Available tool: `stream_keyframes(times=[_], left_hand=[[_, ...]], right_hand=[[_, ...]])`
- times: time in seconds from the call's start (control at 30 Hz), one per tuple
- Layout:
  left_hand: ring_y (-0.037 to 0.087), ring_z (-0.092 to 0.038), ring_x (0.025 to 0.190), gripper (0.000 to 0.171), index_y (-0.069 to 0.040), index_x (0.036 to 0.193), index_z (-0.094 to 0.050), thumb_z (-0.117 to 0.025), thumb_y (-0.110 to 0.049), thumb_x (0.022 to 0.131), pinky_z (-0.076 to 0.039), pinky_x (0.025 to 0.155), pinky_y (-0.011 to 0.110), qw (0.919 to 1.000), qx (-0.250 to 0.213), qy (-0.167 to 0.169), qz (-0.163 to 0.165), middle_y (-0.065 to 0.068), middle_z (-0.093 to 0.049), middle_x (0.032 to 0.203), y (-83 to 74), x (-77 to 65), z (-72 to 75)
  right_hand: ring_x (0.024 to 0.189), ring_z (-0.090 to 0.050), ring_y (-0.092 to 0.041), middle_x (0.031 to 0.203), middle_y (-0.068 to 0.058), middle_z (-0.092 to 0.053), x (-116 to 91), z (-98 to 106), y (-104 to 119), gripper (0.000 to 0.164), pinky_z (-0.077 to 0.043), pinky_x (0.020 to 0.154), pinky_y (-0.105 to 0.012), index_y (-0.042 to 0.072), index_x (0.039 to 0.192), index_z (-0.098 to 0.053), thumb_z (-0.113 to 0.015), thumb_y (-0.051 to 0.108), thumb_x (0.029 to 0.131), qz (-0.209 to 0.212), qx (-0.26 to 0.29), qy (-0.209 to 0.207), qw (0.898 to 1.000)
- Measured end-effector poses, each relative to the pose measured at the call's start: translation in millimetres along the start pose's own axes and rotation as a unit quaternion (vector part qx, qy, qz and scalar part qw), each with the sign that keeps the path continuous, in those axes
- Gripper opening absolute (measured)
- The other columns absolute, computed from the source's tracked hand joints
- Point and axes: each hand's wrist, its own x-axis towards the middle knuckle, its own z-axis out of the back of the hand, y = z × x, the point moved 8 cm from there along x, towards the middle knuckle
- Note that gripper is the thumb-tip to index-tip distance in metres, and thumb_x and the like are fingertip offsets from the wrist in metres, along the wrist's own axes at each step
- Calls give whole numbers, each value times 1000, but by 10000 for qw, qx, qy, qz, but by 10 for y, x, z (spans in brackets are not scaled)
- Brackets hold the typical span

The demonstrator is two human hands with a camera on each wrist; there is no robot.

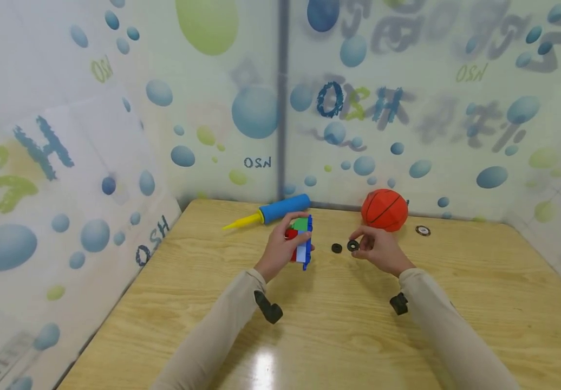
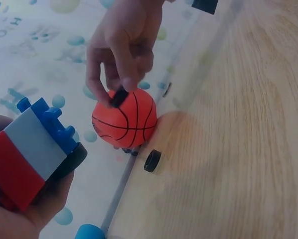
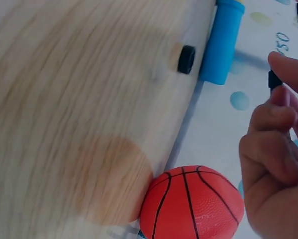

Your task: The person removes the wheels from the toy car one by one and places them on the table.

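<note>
In the head view my left hand (image 1: 279, 248) grips a toy vehicle of building blocks, its white block (image 1: 301, 253) between green and red ones. A blue base (image 2: 53, 123) with studs runs along one side, and a black wheel (image 2: 72, 160) sits on it in the left wrist view. My right hand (image 1: 382, 252) pinches a small black ring-shaped wheel (image 1: 353, 246) between thumb and fingertips, apart from the vehicle. A second loose black wheel (image 1: 336, 248) lies on the table between the hands.
Along the back wall lie a blue cylinder with a yellow pointed end (image 1: 285, 209) and a red toy basketball (image 1: 384, 210). A dark-rimmed round disc (image 1: 423, 231) lies right of the ball. Patterned walls border the wooden table (image 1: 339, 336).
</note>
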Motion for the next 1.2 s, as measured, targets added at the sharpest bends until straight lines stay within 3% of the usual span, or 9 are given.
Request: stream_keyframes(times=[0.37, 0.63, 1.2], left_hand=[[21, -74, 86, 44, -28, 142, -48, -60, -18, 101, -63, 75, 38, 9999, -82, 109, 19, 22, -55, 130, -13, 25, -40], [31, -74, 91, 45, -27, 143, -47, -60, -16, 101, -63, 75, 39, 9996, -187, 157, 146, 20, -55, 130, 37, 1, -65], [26, -74, 90, 44, -30, 141, -48, -60, -17, 101, -63, 79, 40, 9997, -121, 149, 160, 20, -56, 129, 42, -7, -57]], right_hand=[[69, -57, -17, 78, -8, -66, 255, -141, -301, 26, -46, 63, -28, 5, 109, -67, -77, 9, 85, -487, -691, 706, 9939], [61, -61, -15, 83, -9, -70, 357, -234, -502, 29, -49, 62, -26, 5, 111, -67, -77, 10, 84, -1014, -584, 985, 9882], [57, -59, -14, 81, -9, -70, 456, -320, -597, 32, -48, 59, -26, 4, 114, -69, -77, 8, 83, -1271, -373, 1111, 9849]])
